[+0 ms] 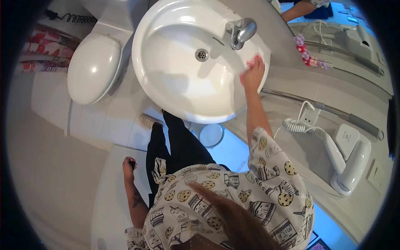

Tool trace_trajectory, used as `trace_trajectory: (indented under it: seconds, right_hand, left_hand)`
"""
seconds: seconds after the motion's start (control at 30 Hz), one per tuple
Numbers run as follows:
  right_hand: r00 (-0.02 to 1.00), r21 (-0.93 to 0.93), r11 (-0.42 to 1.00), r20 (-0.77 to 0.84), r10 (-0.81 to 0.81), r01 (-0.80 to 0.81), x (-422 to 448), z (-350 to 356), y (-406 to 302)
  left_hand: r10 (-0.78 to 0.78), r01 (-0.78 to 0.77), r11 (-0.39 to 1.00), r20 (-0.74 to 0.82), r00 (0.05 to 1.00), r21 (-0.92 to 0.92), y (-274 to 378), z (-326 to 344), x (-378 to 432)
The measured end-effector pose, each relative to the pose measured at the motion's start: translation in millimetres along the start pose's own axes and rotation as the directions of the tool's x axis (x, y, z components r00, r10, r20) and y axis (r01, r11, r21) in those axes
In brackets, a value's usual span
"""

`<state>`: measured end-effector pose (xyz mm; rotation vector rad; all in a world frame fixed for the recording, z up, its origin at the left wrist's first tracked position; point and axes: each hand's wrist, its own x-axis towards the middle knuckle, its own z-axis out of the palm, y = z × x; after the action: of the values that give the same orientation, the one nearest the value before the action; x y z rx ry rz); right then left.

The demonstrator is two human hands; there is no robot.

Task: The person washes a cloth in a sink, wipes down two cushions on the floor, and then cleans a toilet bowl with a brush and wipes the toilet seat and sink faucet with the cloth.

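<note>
My right hand (254, 73) presses a thin pink cloth (253, 61) onto the right rim of the white washbasin (150, 67), just below the faucet. Part of the cloth sticks out past the fingers. The chrome single-lever faucet (242, 32) stands at the basin's back right, and a metal drain (202, 55) lies in the bowl. Down at my left side, away from the basin, my left hand (127, 168) is curled around a small dark object (133, 164), too little of which shows to name it.
A toilet with its lid (93, 68) down stands left of the basin. On the right wall are a grab rail (297, 97), a socket and a white hair dryer (334, 153) with a coiled cord. A round bin (212, 135) sits below the basin. A mirror with a flower garland (304, 53) hangs above.
</note>
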<state>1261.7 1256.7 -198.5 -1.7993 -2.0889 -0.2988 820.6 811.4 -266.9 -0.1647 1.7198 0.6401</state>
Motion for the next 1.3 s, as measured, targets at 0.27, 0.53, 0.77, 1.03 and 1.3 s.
trace_trajectory:
  seconds: [0.27,0.53,0.77,1.03,1.3]
  right_hand:
    - [0.823,-0.074,0.896,0.367,0.433,-0.439,-7.6,-71.5,-11.1]
    - [0.978,0.381,0.915,0.198,0.063,-0.136,145.4,-81.7,-116.9]
    - [0.992,-0.012,0.992,0.015,-0.125,0.125,79.9,-112.3,-154.0]
    - [0.981,0.587,0.807,0.109,-0.159,0.066,94.2,-40.9,-227.6]
    - [0.943,0.372,0.872,-0.219,-0.25,0.318,158.4,131.4,-223.7]
  left_hand:
    - [-0.006,0.006,0.999,0.007,1.0,-0.052,-30.3,-18.4,-6.3]
    - [-0.004,0.003,1.0,-0.059,0.998,-0.017,-60.3,-50.1,-7.0]
    - [0.02,-0.022,0.996,-0.02,1.0,-0.083,-69.1,-33.2,-4.7]
    - [0.062,-0.07,0.993,-0.085,0.994,-0.095,-62.2,-18.5,-20.8]
    - [0.024,-0.115,0.929,-0.254,0.967,-0.352,-99.9,-10.0,-52.8]
